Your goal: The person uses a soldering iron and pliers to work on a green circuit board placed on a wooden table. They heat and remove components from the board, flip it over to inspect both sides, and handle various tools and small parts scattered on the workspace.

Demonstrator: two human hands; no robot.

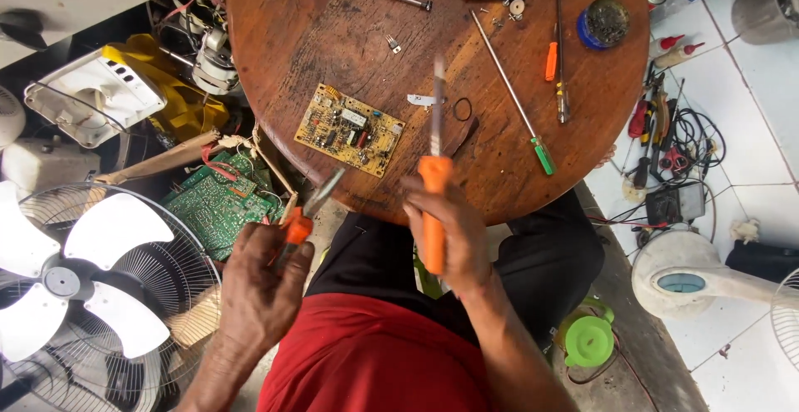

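The right hand (454,233) grips an orange-handled screwdriver (434,204) upright, tip toward the yellow circuit board (349,129) on the round wooden surface (283,37); the left hand (266,283) closes around orange-handled pliers (306,212), kept ready beside it.

A yellow circuit board (349,129) lies on the round wooden table (283,37), just beyond the hands; a white-bladed fan (91,279) stands to their left.
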